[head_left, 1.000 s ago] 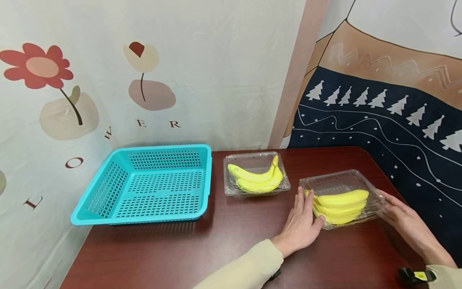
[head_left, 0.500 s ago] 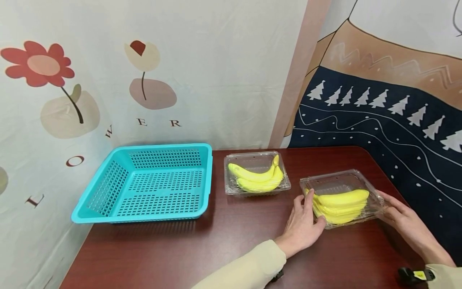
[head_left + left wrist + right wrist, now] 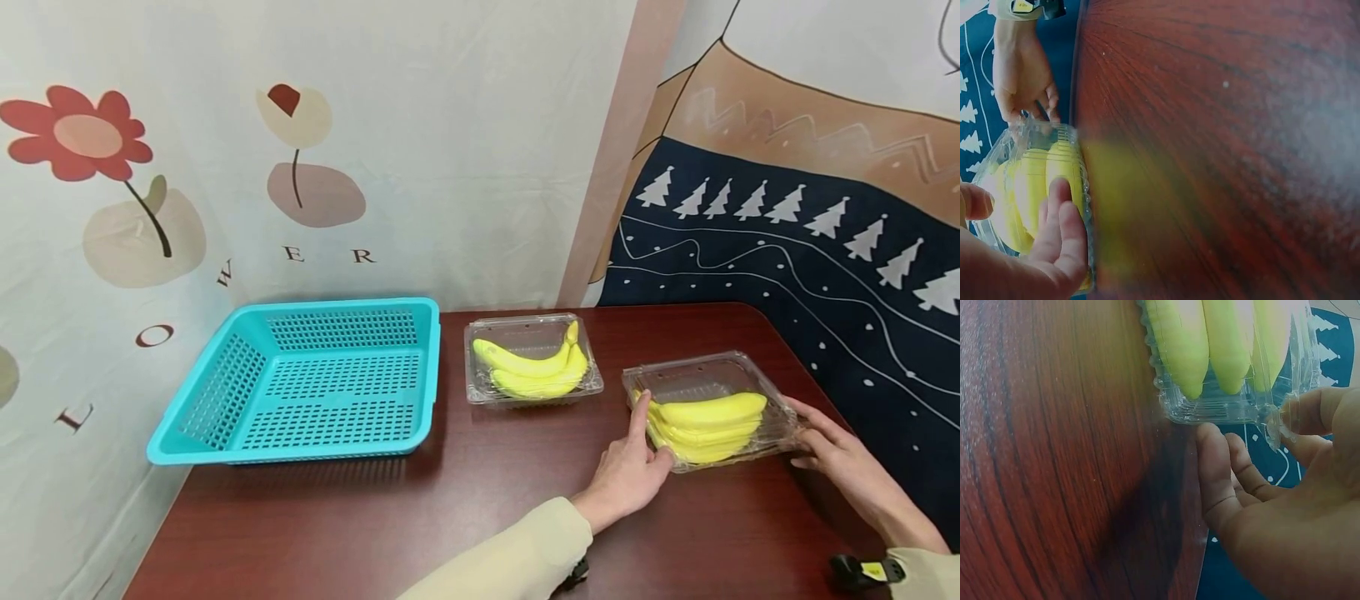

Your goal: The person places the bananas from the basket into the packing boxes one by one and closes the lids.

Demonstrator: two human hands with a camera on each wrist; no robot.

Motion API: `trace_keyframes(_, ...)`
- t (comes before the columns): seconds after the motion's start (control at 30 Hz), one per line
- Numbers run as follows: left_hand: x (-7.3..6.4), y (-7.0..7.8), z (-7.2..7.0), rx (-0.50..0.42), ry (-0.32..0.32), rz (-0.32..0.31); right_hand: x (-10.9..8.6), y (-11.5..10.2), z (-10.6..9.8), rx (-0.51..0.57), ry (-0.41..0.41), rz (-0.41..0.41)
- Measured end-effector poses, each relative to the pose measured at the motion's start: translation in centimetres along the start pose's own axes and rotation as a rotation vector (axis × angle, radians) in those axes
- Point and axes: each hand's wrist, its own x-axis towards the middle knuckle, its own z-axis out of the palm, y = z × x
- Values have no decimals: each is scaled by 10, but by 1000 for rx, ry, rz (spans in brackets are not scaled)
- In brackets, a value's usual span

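A clear plastic clamshell box [image 3: 705, 379] with a bunch of yellow bananas [image 3: 708, 425] inside sits at the right of the table. My left hand [image 3: 628, 475] holds its left end, one finger up along the side and the thumb at the front corner. At the opposite end, my right hand [image 3: 840, 454] pinches the box's edge; in the right wrist view the thumb and a finger of this hand [image 3: 1285, 494] meet at the lid's corner tab, other fingers bent just below. In the left wrist view, fingers of the left hand [image 3: 1054, 250] lie across the box's side.
A second clamshell box [image 3: 510, 329] with bananas [image 3: 536, 367] stands left of the first, near the back edge. Farther left is a turquoise perforated basket [image 3: 427, 375]. Printed curtains [image 3: 450, 150] hang behind the dark red-brown table [image 3: 480, 517].
The left hand's fingers have drawn down from the box's left side, leaving one raised. The right hand's lower fingers have shifted slightly at the edge. The box has barely moved.
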Motion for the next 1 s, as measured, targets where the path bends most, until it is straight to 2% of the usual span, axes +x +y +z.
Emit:
trace_keyframes(0.1,-1,1,0,-61,-24,-29,-1,-1,1,-61,-8,60)
trace_keyframes(0.2,-1,2,0,-162,-46,-49,0,-3,4,-49,-30,96)
trace_keyframes(0.37,0,1,-2,-339,-79,-64,0,-7,9,3,-44,100)
trace_keyframes(0.47,1,-1,-4,-408,-85,-66,0,-9,12,42,-43,82)
trace_keyframes(0.8,4,-4,-6,-511,-68,-76,-1,-7,19,207,-46,-4)
trace_keyframes(1.0,4,-5,-7,-565,-76,-89,-2,-8,22,192,-19,0)
